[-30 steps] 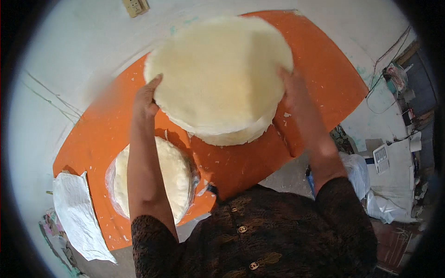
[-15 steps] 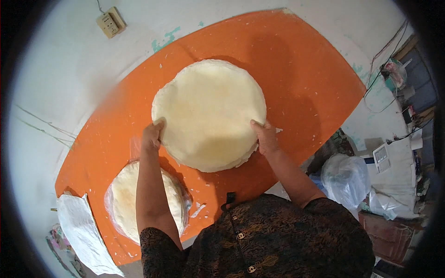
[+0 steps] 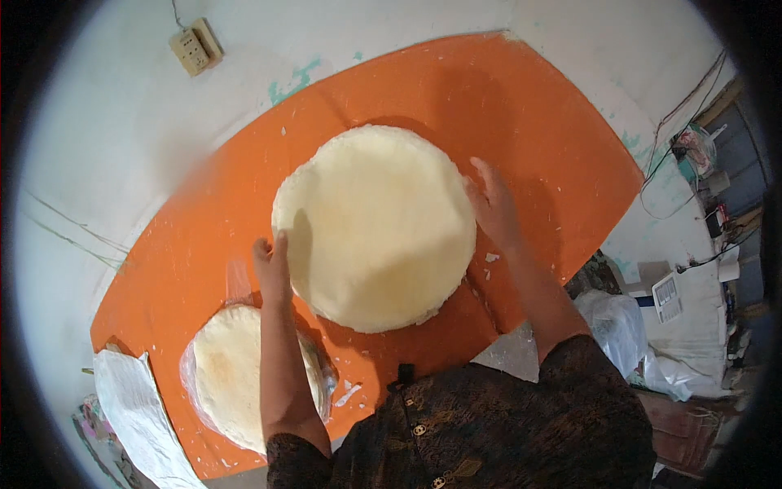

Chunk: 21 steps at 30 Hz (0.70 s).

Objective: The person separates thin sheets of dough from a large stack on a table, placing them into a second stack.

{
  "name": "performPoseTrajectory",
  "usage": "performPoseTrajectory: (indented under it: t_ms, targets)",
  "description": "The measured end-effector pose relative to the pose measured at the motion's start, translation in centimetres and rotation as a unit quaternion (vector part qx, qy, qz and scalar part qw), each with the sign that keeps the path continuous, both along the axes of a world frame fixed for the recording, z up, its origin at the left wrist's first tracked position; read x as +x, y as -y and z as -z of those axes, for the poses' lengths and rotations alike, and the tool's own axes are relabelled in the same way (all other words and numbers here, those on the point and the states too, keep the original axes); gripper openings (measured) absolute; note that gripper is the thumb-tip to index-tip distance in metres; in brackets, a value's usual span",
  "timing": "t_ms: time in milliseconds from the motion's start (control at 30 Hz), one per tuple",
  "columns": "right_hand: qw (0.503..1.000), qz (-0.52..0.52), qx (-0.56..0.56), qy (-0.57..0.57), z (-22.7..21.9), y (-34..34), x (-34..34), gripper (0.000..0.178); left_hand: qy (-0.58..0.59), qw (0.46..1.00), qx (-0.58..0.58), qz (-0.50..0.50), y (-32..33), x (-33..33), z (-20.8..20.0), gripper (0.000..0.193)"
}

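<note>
Lying flat on an orange tabletop, a large pale round stack sits between the two hands, its broad face turned up. Being nearly circular, it runs about as far one way as another, its faces level with the table. The left hand is at the stack's left rim, loosely open, thumb and fingers parted and grasping nothing. The right hand is beside the right rim, more widely open, its fingers spread and released from any grip. Whether either fingertip brushes the edge is hard to tell from above.

The stack's top is matt and cream-coloured, faintly mottled, with soft shadows across it and a thin, slightly ragged border. Nearer the body, partly hidden under the left forearm, lies a smaller pale round stack with a bumpy rim, crinkled clear plastic showing around it. Pale flakes dot the smooth orange surface. A creased white sheet drapes over the table's left end. Farther out, clear plastic bags bulge at the right, and a beige socket box is fixed to the whitish wall.
</note>
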State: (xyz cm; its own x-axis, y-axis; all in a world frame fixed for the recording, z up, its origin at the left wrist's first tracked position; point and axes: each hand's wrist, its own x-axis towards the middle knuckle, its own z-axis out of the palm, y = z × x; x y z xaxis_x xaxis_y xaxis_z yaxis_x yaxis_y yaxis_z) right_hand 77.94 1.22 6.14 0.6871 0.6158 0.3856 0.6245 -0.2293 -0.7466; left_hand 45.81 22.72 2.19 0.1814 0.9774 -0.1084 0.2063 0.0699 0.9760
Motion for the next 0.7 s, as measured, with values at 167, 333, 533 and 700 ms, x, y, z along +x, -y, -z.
performPoseTrajectory:
  t_ms: [167, 333, 533, 700]
  targets:
    - [0.979, -0.133, -0.132, -0.076, -1.8, -7.0, 5.4, 0.048, 0.104, 0.989, -0.04, -0.096, 6.1, -2.5, 0.8, 0.055]
    - [0.958, -0.207, -0.161, -0.119, -0.6, -14.5, 9.9, 0.063, 0.152, 0.985, -0.063, -0.049, 8.5, -0.1, 1.0, 0.068]
    - [0.893, -0.285, -0.314, -0.151, 2.3, -15.6, 6.4, 0.079, 0.124, 0.986, -0.089, -0.064, 6.6, 0.5, -0.6, 0.071]
    - [0.948, -0.255, -0.156, -0.111, 1.3, -15.7, 8.0, 0.077, 0.08, 0.991, -0.097, -0.05, 6.0, 0.9, -0.5, 0.07]
